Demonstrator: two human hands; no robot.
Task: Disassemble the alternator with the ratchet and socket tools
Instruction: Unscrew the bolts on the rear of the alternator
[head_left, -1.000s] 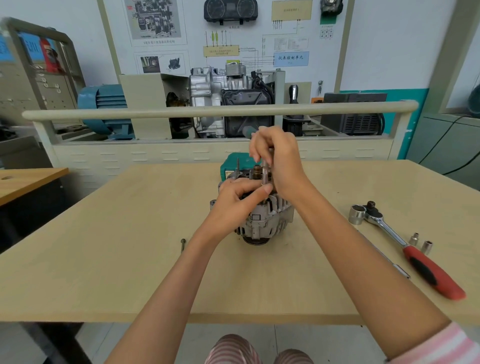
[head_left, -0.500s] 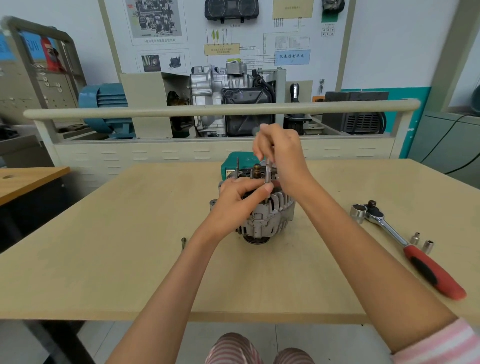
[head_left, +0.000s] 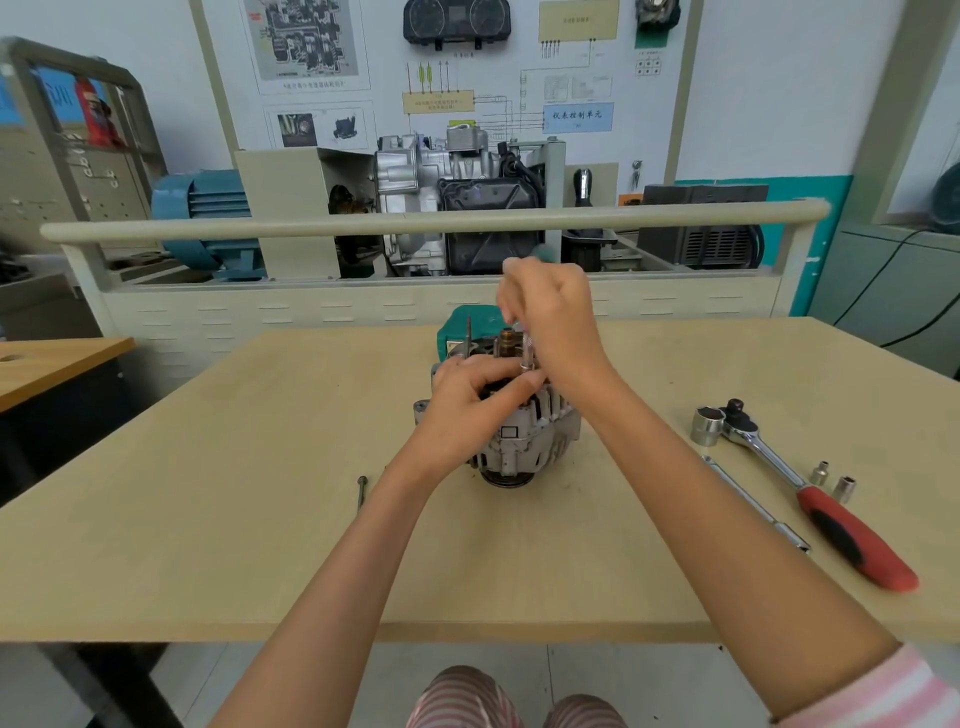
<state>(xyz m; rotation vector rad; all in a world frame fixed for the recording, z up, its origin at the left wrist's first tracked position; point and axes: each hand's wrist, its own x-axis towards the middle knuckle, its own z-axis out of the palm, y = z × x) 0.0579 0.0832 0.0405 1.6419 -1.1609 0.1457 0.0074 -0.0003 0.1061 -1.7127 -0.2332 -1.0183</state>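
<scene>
- The alternator (head_left: 524, 441) stands on end in the middle of the surface (head_left: 260, 519), pulley end down, finned housing facing us.
- Left hand (head_left: 467, 400) grips the top of the housing, fingers curled over the rim, bracing it.
- Right hand (head_left: 553, 317) hovers above, fingers pinched around a slim metal driver (head_left: 527, 351) that points down into the top of the unit. Its teal handle tip just peeks out over the knuckles.
- The ratchet (head_left: 810, 493), red grip and big socket fitted, lies idle off to the right, well apart from the work. Beside it sit two small sockets (head_left: 834, 480) and an extension bar (head_left: 753, 501).
- One long bolt (head_left: 361, 491) already lies out on the left, just beside the forearm.
- Risks from here, as I judge it: the unit balances on a narrow base, so a hard sideways twist could tip it if the left hand's grip slackens.
- The driver could slip off the fastener and jab the left thumb, which sits right beneath it.
- A freed small part could drop into the housing vents or roll off the surface.
- That loose bolt sits close to the elbow; a nudge could send it rolling.
- The surface is pale wood, plain and broad, with a teal box (head_left: 457, 325) behind the alternator.
- Beyond it: a railed training stand with an engine (head_left: 447, 202), a blue motor (head_left: 208, 218), and a wall board of wiring diagrams and a dash cluster.
</scene>
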